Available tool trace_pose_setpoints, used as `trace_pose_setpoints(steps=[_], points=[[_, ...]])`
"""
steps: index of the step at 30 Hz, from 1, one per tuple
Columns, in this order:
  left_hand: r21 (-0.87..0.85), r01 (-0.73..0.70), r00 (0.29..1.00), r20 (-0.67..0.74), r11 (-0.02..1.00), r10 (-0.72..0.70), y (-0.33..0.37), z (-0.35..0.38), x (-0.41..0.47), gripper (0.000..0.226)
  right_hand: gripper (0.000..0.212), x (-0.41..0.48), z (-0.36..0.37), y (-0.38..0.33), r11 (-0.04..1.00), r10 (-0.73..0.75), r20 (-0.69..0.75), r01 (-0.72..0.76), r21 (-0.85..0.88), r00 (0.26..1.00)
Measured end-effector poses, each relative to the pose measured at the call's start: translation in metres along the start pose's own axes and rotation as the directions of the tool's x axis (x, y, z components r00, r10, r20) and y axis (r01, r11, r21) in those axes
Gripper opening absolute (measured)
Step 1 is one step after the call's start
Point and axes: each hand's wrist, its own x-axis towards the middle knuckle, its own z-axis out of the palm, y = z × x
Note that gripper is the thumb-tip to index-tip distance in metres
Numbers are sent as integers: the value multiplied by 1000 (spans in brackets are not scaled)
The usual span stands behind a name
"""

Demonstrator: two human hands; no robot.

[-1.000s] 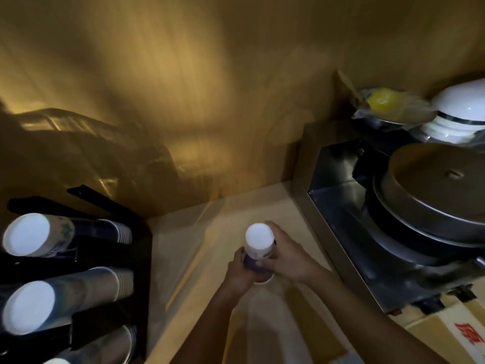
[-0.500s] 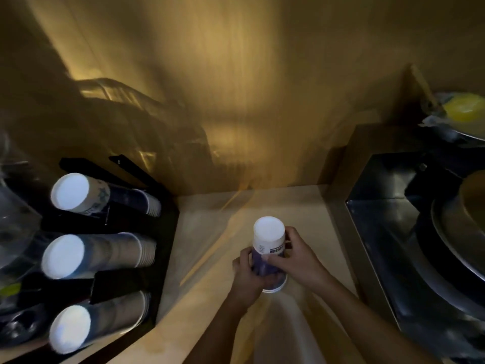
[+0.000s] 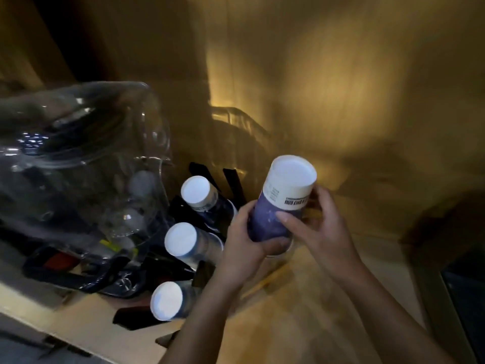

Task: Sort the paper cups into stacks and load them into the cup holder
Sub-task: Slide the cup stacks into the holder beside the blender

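I hold an upside-down stack of purple and white paper cups (image 3: 282,203) with both hands, its white base tilted up and to the right. My left hand (image 3: 245,237) wraps the lower part of the stack. My right hand (image 3: 315,224) grips it from the right. The stack hangs just right of the black cup holder (image 3: 183,264). Three cup stacks lie in the holder, white bases toward me: the top stack (image 3: 198,192), the middle stack (image 3: 183,239) and the bottom stack (image 3: 169,300).
A large clear plastic jar (image 3: 86,164) lies tilted at the left, over dark clutter. The light wooden counter (image 3: 301,311) runs below my arms, with a wooden wall behind. A dark steel unit (image 3: 464,298) edges the right side.
I lifted the cup stack off the counter and carried it up and left toward the holder. The view swung left, bringing the clear jar in and the steel cooker mostly out.
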Motion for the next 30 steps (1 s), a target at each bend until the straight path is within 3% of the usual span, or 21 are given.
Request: trace_pose_setpoints(steps=[6,11,15,19,25,30], points=[[-49,-137,989,39,989,139,42,-61,9,68,71,29,42,-55,984,-174,80,169,56,982],[-395,-70,998,-38,916,59,55,-111,25,50,87,46,80,-75,940,-341,65,339,45,938],[-351,-81,993,-113,933,44,55,-126,42,55,103,57,107,-74,879,-472,36,473,-59,881],[-360,-62,982,-190,931,-8,46,-129,58,49,102,68,125,-61,830,-537,26,534,-160,843],[-367,13,977,-194,930,-90,28,-128,64,69,101,74,133,-36,814,-493,109,502,-291,863],[-187,-64,983,-180,980,30,16,-122,66,26,79,76,138,-18,814,-350,198,402,-420,915]])
